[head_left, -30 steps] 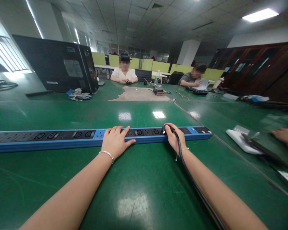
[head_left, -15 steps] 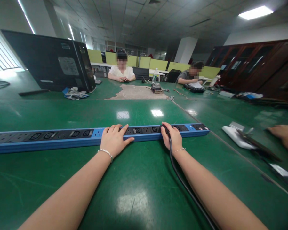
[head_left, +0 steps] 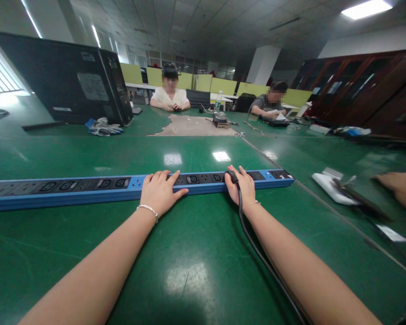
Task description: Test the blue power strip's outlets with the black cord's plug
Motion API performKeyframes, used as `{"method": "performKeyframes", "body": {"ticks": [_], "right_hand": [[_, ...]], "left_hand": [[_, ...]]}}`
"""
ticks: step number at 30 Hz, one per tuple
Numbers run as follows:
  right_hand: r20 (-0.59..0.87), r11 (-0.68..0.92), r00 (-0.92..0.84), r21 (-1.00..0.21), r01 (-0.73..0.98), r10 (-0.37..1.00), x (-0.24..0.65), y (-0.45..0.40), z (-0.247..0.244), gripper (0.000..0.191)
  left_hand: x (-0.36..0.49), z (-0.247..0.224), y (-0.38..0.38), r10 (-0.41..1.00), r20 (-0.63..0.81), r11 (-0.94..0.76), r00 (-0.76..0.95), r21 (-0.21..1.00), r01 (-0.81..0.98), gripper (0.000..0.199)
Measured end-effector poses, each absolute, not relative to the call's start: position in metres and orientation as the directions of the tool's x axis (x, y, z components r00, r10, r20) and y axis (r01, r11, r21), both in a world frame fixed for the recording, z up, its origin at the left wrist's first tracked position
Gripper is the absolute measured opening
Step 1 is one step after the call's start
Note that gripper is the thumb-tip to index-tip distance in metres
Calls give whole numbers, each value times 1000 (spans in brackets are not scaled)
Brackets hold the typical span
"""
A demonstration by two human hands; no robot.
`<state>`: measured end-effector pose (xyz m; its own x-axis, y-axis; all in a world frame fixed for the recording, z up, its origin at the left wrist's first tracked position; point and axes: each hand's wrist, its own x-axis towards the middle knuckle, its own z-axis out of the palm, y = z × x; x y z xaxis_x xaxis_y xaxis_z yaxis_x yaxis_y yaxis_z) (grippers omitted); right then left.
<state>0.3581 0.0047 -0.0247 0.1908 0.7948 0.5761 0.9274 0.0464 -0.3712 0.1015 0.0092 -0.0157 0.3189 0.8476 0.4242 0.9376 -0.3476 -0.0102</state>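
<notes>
Okay, left to right: a dark computer case and a pair of gloves sit at the back of the green table. Long blue power strip lies across the table in front of the person, sockets up, running out of view on the left. Probably rigid and fairly heavy for its length; the casing looks smooth, so it could slide on the glossy top. Best held across its width, by both long edges.

Left hand is spread over the strip near its blue socket section, thumb along the near side, fingers on top; not clenched. Can't tell if the fingertips hook over the far edge.

Right hand grasps a black plug at the strip, right of the left hand. Whether its pins are seated: hidden. Plug body looks hard, light, small; take it by the sides, not by the cord, which looks bendy, hangs past the wrist and trails toward the near edge. Pins likely the fragile part if twisted.

Far right, a co-worker's hand, blurred, near a white object, unclear what.
</notes>
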Motion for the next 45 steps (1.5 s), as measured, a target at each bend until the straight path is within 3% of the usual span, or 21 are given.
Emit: {"method": "performKeyframes", "body": {"ticks": [7, 14, 24, 28, 30, 35, 41, 45], "right_hand": [[573, -1, 271, -426, 905, 773, 355, 7, -28, 34], [595, 53, 336, -539, 840, 730, 353, 14, -32, 35], [631, 132, 316, -559, 819, 708, 354, 13, -30, 38], [601, 269, 542, -776, 570, 587, 359, 13, -12, 45], [556, 328, 601, -829, 454, 574, 361, 11, -5, 45], [462, 303, 354, -856, 419, 813, 338, 6, -7, 43], [468, 365, 108, -797, 482, 877, 266, 12, -6, 32], [411, 247, 107, -715, 654, 905, 231, 15, 1, 27]], "left_hand": [[101, -16, 9, 834, 444, -357, 327, -18, 934, 61], [102, -14, 8, 843, 434, -348, 319, -13, 938, 60], [102, -15, 7, 843, 437, -361, 312, 32, 932, 61], [102, -16, 9, 838, 453, -370, 304, 61, 927, 64], [102, -16, 9, 846, 447, -359, 289, 79, 930, 66], [102, -16, 10, 860, 443, -332, 254, 107, 937, 68], [101, -20, 11, 836, 484, -356, 259, 119, 927, 74], [101, -20, 11, 828, 497, -365, 259, 128, 922, 65]]}}
